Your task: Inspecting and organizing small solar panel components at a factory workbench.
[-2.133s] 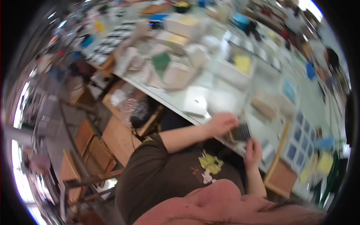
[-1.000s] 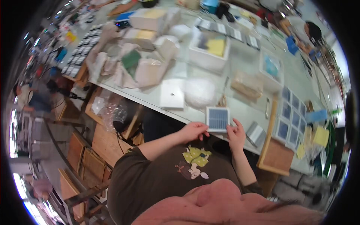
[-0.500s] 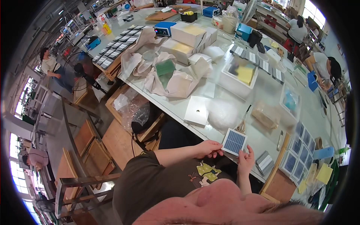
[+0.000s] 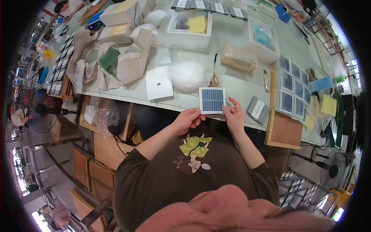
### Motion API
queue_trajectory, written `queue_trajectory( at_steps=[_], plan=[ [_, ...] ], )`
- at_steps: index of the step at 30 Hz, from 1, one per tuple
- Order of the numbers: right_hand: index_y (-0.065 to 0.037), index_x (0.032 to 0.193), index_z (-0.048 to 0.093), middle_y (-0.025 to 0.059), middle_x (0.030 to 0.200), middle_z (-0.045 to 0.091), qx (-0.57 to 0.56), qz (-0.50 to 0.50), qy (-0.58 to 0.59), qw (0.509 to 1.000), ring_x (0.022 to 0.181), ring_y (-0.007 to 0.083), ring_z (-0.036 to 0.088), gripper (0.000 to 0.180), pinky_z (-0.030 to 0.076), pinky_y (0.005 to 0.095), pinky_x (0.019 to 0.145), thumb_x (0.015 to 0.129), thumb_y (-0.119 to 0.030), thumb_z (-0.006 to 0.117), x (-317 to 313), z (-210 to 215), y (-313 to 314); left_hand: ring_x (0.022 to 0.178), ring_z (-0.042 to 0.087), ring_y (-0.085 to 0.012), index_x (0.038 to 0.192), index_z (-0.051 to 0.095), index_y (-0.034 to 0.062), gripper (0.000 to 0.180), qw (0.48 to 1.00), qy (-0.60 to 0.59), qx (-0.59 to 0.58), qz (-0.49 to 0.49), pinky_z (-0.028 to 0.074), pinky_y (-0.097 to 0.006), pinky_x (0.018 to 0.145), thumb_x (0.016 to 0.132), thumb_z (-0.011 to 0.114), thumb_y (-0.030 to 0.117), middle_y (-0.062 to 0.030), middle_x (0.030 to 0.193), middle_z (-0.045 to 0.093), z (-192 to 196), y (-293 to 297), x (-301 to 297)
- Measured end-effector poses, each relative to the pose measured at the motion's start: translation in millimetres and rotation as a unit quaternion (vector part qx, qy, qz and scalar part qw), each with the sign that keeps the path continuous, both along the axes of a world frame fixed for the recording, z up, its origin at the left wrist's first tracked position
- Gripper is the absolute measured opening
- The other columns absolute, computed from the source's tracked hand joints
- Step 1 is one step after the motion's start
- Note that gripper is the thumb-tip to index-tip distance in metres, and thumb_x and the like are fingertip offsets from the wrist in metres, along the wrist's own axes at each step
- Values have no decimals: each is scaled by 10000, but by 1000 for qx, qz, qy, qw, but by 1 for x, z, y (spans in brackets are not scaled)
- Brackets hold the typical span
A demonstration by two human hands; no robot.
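A squarish panel (image 4: 212,100), dark blue with pale grid lines and a white border, is held face up by left hand (image 4: 188,120) and right hand (image 4: 234,116), seemingly over the edge of the counter (image 4: 240,84).

Solar panel (image 4: 212,100) at near edge of table (image 4: 239,86), between left hand (image 4: 188,120) and right hand (image 4: 235,116). Tool (image 4: 214,80) directly behind panel. Package (image 4: 239,58) behind, rightward. Farther back, box (image 4: 189,41) containing paper (image 4: 198,24).

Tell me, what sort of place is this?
Probably an assembly workshop: the left hand grips a white-framed blue panel at a cluttered worktable, and similar panels lie in rows to the right.
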State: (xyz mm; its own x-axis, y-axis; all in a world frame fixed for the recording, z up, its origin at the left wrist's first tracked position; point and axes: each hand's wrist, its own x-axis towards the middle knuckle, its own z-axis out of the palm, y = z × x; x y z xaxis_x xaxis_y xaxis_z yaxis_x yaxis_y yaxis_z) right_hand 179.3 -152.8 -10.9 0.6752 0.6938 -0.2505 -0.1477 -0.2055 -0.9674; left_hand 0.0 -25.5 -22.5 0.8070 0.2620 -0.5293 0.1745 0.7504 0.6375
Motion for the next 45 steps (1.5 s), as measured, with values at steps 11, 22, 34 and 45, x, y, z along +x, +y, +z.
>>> queue_trajectory(
  at_steps=[11,22,34,45],
  plan=[
    [-9,1288,449,-21,643,546,48,-11,52,997,557,47,503,469,372,177,479,869,-91,642,-2,-4,-12,594,472,-67,919,547,63,214,999,4,46,1,336,-200,514,992,471,249,-12,780,585,-7,-13,0],
    [7,1275,447,-15,645,551,29,-4,62,998,555,55,509,467,370,182,458,864,-87,647,1,2,-9,611,488,-64,913,568,78,216,997,27,76,-4,381,-205,544,984,486,265,6,782,596,0,-10,2],
    [-14,1216,474,-14,637,549,21,-25,87,996,551,58,500,411,356,190,451,854,-82,658,5,5,-7,533,459,-64,837,613,12,305,980,86,177,-18,374,-200,506,945,547,290,-25,686,606,20,-1,19],
    [-42,1175,482,22,622,543,7,-35,88,995,488,87,470,377,347,218,415,846,-73,661,3,-8,-17,510,474,-78,831,638,12,343,980,108,162,-33,374,-218,461,935,550,326,-41,675,626,25,-11,7]
  ],
)
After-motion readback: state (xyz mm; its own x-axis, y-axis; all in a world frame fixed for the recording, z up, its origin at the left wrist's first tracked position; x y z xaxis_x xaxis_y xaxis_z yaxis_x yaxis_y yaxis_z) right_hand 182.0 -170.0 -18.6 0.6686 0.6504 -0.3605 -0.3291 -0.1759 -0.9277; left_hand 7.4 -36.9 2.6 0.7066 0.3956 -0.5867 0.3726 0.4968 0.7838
